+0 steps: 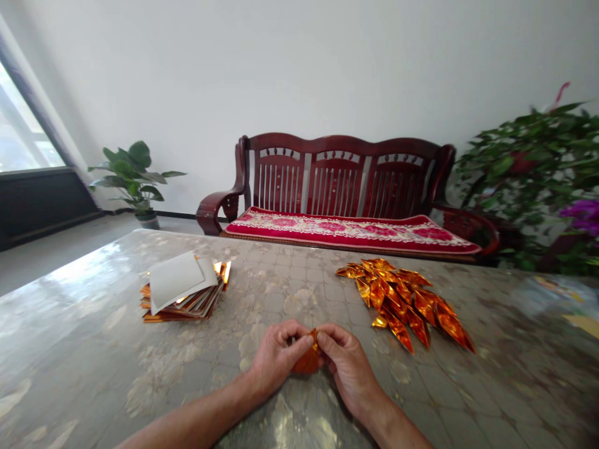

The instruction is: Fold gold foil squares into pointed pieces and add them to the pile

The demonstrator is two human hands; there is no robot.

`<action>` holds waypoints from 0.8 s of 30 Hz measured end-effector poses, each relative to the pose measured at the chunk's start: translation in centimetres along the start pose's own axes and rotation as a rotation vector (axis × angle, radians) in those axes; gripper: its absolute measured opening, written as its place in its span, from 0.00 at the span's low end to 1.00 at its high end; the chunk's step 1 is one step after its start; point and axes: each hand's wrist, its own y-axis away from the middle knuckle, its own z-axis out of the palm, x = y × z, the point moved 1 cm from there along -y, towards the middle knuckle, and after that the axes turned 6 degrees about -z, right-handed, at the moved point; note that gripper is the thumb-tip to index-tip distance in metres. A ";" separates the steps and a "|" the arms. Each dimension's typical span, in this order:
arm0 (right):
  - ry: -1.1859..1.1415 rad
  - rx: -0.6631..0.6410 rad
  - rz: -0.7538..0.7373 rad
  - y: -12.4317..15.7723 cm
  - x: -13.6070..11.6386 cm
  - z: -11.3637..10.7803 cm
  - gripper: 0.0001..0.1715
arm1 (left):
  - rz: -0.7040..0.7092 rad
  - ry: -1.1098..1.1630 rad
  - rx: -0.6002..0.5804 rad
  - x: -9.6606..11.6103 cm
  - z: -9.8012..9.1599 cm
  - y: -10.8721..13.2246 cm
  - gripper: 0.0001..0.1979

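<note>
Between my two hands, just above the near middle of the table, is a piece of shiny orange foil paper [307,363], partly folded. My left hand [279,352] pinches its upper left side with thumb and fingers. On the other side, my right hand [343,358] grips the top right edge, thumb on top. My fingers hide much of the paper's shape. Off to the right lies a pile of folded gold-orange foil pieces [402,299], pointed at the ends. A stack of foil paper sheets [180,287], pale side up on top, rests to the left.
The table [262,405] has a glossy patterned cover. A clear plastic bag [556,296] lies at its right side. Beyond the table stands a dark red wooden bench [334,181] with a red floral cushion [346,229]. Potted plants [135,171] stand at both sides.
</note>
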 end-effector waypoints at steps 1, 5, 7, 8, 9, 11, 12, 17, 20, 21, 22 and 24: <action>0.009 -0.003 -0.006 0.0 0.0 0.0 0.17 | 0.004 -0.010 0.002 0.0 0.0 0.0 0.18; 0.135 0.010 -0.077 -0.1 0.0 0.0 0.17 | 0.026 -0.072 0.037 -0.4 0.1 0.0 0.16; 0.236 0.029 -0.130 -0.1 -0.2 0.0 0.17 | 0.047 -0.141 0.064 -0.6 0.0 0.0 0.15; 0.284 0.035 -0.153 -0.1 -0.2 0.0 0.17 | 0.059 -0.180 0.071 -0.7 0.0 0.0 0.15; 0.327 0.040 -0.175 -0.1 -0.3 0.0 0.16 | 0.074 -0.216 0.071 -0.8 0.0 0.0 0.15; 0.398 0.054 -0.213 -0.1 -0.5 0.1 0.16 | 0.102 -0.268 0.059 -0.9 0.1 0.1 0.16; 0.427 0.064 -0.229 0.0 -0.6 0.1 0.15 | 0.112 -0.287 0.048 -0.9 0.1 0.2 0.16; 0.520 0.111 -0.293 0.0 -0.8 0.1 0.13 | 0.111 -0.344 0.048 -0.9 0.4 0.2 0.11; 0.529 0.099 -0.298 -0.1 -0.6 0.0 0.13 | 0.083 -0.320 0.054 -0.9 0.4 0.0 0.13; 0.517 0.087 -0.288 -0.2 -0.5 0.0 0.14 | 0.076 -0.307 0.052 -0.8 0.4 -0.1 0.15; 0.497 0.071 -0.272 -0.2 -0.5 -0.1 0.14 | 0.070 -0.295 0.051 -0.8 0.4 -0.1 0.16; 0.442 0.034 -0.231 -0.2 -0.3 -0.2 0.16 | 0.075 -0.279 0.055 -0.7 0.2 -0.1 0.15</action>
